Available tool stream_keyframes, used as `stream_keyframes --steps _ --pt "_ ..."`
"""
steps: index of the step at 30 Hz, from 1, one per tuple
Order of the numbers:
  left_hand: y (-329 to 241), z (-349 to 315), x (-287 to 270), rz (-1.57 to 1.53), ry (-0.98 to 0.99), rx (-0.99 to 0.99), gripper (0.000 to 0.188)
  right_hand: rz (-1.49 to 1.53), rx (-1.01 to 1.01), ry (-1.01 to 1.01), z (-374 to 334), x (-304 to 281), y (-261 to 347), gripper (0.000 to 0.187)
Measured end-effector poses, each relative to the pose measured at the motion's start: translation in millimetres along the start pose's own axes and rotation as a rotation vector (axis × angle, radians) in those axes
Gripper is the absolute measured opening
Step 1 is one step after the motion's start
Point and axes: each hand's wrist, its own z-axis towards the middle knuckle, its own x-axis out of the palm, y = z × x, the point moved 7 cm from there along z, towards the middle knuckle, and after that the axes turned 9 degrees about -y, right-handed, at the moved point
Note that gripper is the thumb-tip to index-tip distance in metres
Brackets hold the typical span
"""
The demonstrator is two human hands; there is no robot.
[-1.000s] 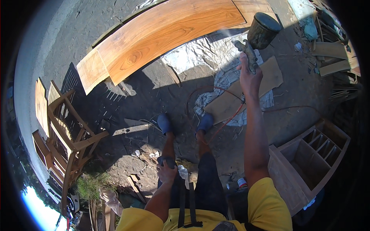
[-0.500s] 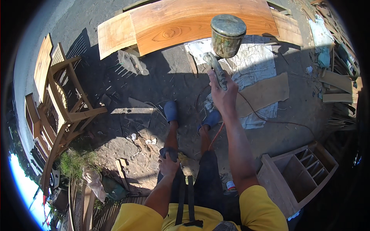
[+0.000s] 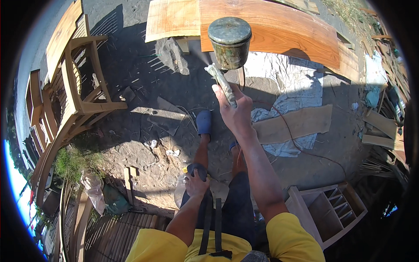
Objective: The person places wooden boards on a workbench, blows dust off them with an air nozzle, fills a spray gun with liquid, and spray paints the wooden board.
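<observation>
My right hand (image 3: 236, 114) is closed round the grip of a spray gun (image 3: 229, 49), raised in front of me. Its stained, lidded metal cup stands nearly upright above my fingers. A reddish hose (image 3: 291, 131) trails from near this hand over the ground to the right. Down by my knee, my left hand (image 3: 196, 185) has its fingers curled over a small dark rounded thing (image 3: 198, 169) whose kind I cannot make out. Beside that hand shows part of a clear plastic container (image 3: 179, 191). Beyond the gun lies a wide, varnished wooden board (image 3: 279, 31), partly hidden by the cup.
A wooden slatted chair frame (image 3: 72, 81) stands at the left. White sheeting (image 3: 301, 74) and a bare plank (image 3: 297, 124) lie on the ground ahead. At the lower right is a wooden cabinet (image 3: 321, 214) with compartments. Scrap wood (image 3: 386, 124) is piled at the far right.
My view has shifted, with the board and chair now further right in it. The spray gun has moved left relative to the board. Both hands keep their hold.
</observation>
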Motion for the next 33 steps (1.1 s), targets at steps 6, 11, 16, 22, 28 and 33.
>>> stream_keyframes --steps 6,11,16,22,28,33 --pt "-5 8 -18 -0.015 0.024 0.016 0.084 0.104 -0.015 -0.043 16 24 24 0.027" --pt "-10 20 -35 0.003 0.001 0.063 0.084 0.009 0.095 -0.1 48 21 16 0.025" --pt "-18 32 -49 0.048 -0.052 0.129 0.083 0.013 0.121 -0.233 76 -19 -6 0.025" --pt "-32 35 -56 0.089 -0.048 0.132 0.083 -0.059 0.274 -0.297 110 -84 -44 0.024" --pt "-68 26 -63 0.12 -0.113 0.14 0.079 -0.107 0.251 -0.451 143 -167 -89 0.028" --pt "-88 13 -57 0.135 -0.117 0.07 0.079 -0.228 0.114 -0.545 165 -235 -115 0.032"
